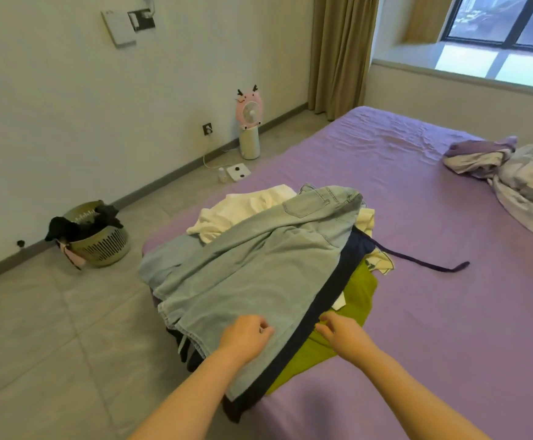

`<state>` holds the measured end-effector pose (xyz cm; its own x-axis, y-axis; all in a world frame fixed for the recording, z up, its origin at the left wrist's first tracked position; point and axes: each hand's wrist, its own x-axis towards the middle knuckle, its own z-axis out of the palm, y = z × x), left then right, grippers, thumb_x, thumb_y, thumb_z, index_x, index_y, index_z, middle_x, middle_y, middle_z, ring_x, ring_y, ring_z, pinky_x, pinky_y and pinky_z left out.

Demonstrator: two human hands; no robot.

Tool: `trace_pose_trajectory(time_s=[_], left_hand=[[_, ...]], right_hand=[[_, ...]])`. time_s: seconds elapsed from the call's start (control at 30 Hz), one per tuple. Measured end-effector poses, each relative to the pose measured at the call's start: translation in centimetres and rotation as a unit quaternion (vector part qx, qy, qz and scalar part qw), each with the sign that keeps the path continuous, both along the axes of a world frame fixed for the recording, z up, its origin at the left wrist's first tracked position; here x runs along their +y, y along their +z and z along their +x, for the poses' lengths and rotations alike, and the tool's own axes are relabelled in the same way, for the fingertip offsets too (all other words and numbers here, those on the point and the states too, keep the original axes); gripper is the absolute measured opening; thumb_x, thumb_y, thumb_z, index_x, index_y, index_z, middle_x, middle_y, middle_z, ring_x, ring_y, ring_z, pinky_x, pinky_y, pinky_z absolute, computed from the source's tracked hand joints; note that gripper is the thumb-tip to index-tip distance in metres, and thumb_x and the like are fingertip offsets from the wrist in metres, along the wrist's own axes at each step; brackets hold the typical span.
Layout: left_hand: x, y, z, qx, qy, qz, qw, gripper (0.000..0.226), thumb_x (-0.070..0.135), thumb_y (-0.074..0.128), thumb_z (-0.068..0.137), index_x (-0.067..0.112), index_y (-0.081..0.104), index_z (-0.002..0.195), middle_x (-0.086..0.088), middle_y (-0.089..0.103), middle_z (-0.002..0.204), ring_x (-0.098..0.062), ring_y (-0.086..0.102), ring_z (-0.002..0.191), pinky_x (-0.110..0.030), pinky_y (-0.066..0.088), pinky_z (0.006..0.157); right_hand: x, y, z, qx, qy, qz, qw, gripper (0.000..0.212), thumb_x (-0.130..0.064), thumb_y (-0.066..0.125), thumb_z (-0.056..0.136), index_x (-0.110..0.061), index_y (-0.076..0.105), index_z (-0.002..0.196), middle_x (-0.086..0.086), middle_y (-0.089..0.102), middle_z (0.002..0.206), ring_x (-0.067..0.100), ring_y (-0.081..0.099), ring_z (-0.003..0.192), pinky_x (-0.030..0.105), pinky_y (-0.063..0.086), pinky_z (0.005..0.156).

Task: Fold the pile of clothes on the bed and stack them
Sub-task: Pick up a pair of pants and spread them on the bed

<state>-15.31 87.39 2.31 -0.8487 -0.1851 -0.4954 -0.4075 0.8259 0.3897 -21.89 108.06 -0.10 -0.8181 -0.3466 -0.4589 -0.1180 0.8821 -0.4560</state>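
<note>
A pile of clothes lies at the near left corner of the purple bed (417, 312). Light blue jeans (252, 262) are spread on top. Under them are a dark navy garment (331, 296), a green garment (360, 293) and a white garment (243, 211). My left hand (246, 338) hovers over the near end of the jeans with loosely curled fingers and holds nothing. My right hand (341, 335) is over the edge where the navy and green garments meet, fingers relaxed and pointing down at the cloth.
A dark strap (423, 262) trails from the pile to the right. A crumpled lilac and white blanket (519, 179) lies at the bed's far right. On the floor to the left stand a laundry basket (100, 242) and a pink fan (249, 122).
</note>
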Motion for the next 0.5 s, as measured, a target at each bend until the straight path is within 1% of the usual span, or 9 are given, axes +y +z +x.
trace_pose_trajectory(time_s=[0.07,0.17,0.27,0.43,0.5], left_hand=[[-0.8,0.1,-3.4,0.005,0.001,0.000,1.000,0.032,0.040,0.047,0.095,0.019,0.066,0.111,-0.001,0.067,0.112,-0.020,0.061,0.102,-0.031,0.049,0.083],[-1.7,0.0,-8.3,0.017,0.000,0.000,1.000,0.028,0.040,0.046,0.095,0.021,0.066,0.101,-0.003,0.068,0.108,-0.021,0.062,0.099,-0.033,0.050,0.083],[-2.3,0.2,-13.2,0.024,-0.010,0.007,1.000,0.033,0.040,0.045,0.096,0.019,0.066,0.109,-0.003,0.067,0.108,-0.021,0.062,0.099,-0.033,0.050,0.084],[-3.0,-0.3,-23.5,0.040,-0.050,0.025,0.998,0.031,0.037,0.045,0.095,0.014,0.067,0.098,-0.007,0.069,0.100,-0.024,0.062,0.093,-0.035,0.050,0.080],[-3.1,-0.9,-27.6,0.046,-0.067,0.032,0.996,0.031,0.037,0.045,0.095,0.016,0.067,0.103,-0.005,0.069,0.102,-0.023,0.062,0.095,-0.034,0.050,0.081]], right_hand=[[-0.9,-0.1,-3.4,0.005,-0.005,-0.012,1.000,0.039,-0.040,0.042,0.099,-0.016,0.051,0.128,0.003,0.064,0.119,0.020,0.059,0.107,0.033,0.048,0.089],[-1.9,0.3,-8.7,0.012,-0.011,-0.016,1.000,0.042,-0.042,0.041,0.099,-0.016,0.050,0.131,0.004,0.063,0.122,0.021,0.058,0.110,0.033,0.047,0.091],[-2.4,0.7,-13.5,0.015,-0.046,-0.029,0.998,0.044,-0.043,0.040,0.099,-0.016,0.049,0.133,0.004,0.064,0.120,0.021,0.059,0.109,0.035,0.047,0.092],[-3.1,0.2,-21.6,0.021,-0.116,-0.055,0.992,0.044,-0.045,0.040,0.099,-0.017,0.050,0.132,0.005,0.062,0.122,0.021,0.059,0.109,0.036,0.048,0.093],[-3.5,-0.3,-24.4,0.014,-0.145,-0.055,0.988,0.043,-0.044,0.040,0.099,-0.017,0.052,0.130,0.006,0.063,0.120,0.021,0.059,0.107,0.037,0.049,0.092]])
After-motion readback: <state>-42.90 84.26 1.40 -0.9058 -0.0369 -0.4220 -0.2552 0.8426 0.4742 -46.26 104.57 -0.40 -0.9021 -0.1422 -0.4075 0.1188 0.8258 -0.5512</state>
